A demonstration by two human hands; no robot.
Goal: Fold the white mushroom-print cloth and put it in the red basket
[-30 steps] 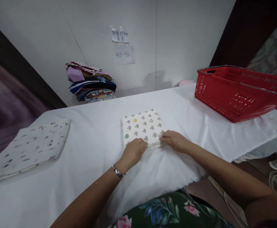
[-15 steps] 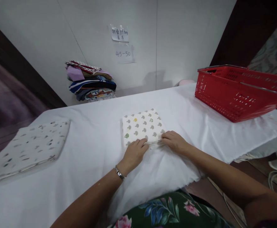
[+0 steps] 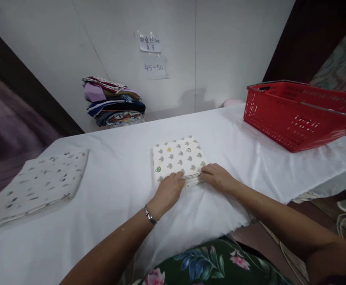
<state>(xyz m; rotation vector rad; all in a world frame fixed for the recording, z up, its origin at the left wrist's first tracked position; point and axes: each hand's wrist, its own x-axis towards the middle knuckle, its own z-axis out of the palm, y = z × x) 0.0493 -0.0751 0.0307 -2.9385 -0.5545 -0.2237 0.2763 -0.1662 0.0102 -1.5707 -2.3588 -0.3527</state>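
A folded cream cloth (image 3: 179, 155) printed with grey mushroom-like shapes and a few green and yellow ones lies flat in the middle of the white-covered table (image 3: 113, 174). My left hand (image 3: 169, 192) grips its near left edge, fingers on top and thumb at the layered fold. At the near right corner, my right hand (image 3: 218, 178) pinches the same edge. Several stacked layers show between the two hands. The undersides of the fingers are hidden.
Another folded white cloth with small dark prints (image 3: 42, 182) lies at the left. Behind the table stands a pile of folded fabrics (image 3: 115, 103). A red plastic basket (image 3: 294, 118) sits at the right. Handwritten paper signs (image 3: 155, 67) hang on the wall.
The near edge of the mushroom-print cloth is lifted slightly, and its layers show more between my hands. Both hands stay nearly in place.
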